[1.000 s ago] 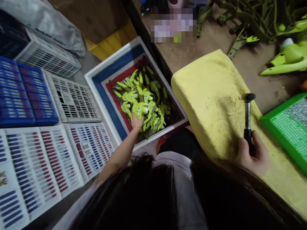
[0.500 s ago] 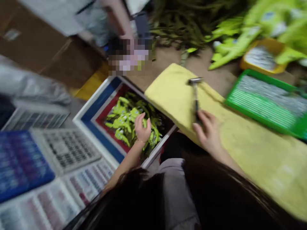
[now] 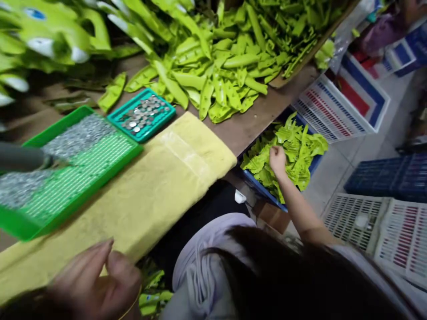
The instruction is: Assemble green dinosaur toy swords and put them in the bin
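Observation:
My right hand (image 3: 278, 161) is at the far end of my stretched arm, over a blue crate (image 3: 265, 190) heaped with lime-green moulded plastic pieces (image 3: 296, 149). Its fingers are curled closed against the pieces; what they grip, if anything, is hidden. Low on the left, my left hand (image 3: 103, 278) hovers by the near edge of a long yellow pad (image 3: 150, 191). Its fingers are loosely bent, with a gap between thumb and forefinger and nothing visible in it.
A green ridged tray (image 3: 96, 162) of small metal screws and a teal tray (image 3: 147, 113) of round metal discs lie beyond the pad. A grey rod-like tool (image 3: 20, 156) juts in from the left. Green parts (image 3: 216, 66) cover the worktop; a white crate (image 3: 336, 109) stands right.
The view has swung to the right. My right hand has let go of the hammer and reached into the blue crate. My left hand has left the crate of green parts.

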`<state>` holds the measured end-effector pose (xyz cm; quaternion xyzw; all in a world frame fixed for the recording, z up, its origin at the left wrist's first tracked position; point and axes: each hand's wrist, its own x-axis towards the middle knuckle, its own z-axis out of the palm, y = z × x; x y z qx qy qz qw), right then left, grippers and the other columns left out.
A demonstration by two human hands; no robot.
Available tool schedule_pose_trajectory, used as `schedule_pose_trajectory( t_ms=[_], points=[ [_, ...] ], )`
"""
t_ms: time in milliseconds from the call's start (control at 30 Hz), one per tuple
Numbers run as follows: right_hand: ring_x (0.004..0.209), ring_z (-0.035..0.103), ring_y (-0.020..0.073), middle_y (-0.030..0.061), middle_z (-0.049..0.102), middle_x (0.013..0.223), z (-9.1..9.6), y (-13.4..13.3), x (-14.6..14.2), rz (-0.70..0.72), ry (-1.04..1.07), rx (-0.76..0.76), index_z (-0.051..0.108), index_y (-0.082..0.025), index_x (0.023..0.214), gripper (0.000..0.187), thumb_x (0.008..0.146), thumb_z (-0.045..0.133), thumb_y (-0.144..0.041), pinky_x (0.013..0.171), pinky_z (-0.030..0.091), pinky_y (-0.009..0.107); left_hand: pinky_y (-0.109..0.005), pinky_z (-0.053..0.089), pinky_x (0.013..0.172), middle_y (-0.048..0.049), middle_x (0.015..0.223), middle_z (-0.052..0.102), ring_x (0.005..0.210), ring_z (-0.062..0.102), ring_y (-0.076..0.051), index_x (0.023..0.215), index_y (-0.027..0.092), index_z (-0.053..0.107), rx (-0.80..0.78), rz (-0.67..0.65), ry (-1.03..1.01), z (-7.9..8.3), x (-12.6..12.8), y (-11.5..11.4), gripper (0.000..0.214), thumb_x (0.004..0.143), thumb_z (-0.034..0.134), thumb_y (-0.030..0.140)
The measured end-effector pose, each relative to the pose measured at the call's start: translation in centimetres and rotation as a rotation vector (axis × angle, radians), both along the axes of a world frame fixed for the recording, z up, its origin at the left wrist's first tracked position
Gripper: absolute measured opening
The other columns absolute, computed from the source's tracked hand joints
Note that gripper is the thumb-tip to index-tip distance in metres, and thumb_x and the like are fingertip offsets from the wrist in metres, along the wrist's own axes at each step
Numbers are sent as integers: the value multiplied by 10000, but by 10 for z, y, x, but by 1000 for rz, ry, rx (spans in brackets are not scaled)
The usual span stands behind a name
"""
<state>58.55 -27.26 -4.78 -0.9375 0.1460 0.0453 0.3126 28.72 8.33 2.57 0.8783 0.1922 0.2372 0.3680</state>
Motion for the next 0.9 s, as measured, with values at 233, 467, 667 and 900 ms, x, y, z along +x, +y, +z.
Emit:
schedule_pose_trajectory(
  t_ms=[233,467,667,900],
  points=[
    [1204,564,367,229,667,1137,-68,-6,-17,-197,347,69,466,-92,1349,813,724,729,-541,1079,335,574,-501,582,676,-32,797,698,735,683,-303,1004,366,671,225,-321,-3,29,109,-33,324,714,620,229],
    [1061,616,192,85,599,1234,-84,-3,-27,-501,261,451,554,-168,1238,397,914,569,-397,902,547,422,-319,561,766,-46,841,730,803,690,-181,909,205,667,-88,-585,-18,-5,177,-109,116,885,557,179],
    [1049,618,188,84,607,1214,-68,-7,-37,-628,144,812,565,-163,1217,391,910,573,-405,890,549,413,-334,553,772,-69,892,728,802,684,-194,916,177,673,-305,-594,293,-19,215,-148,149,881,550,253],
    [778,651,130,14,706,899,-12,-9,-60,-475,-41,1082,619,-180,955,256,713,536,-179,770,559,304,-375,550,810,-108,879,693,811,675,-226,912,148,658,-384,-585,432,-28,208,-169,156,827,633,277]
  ],
)
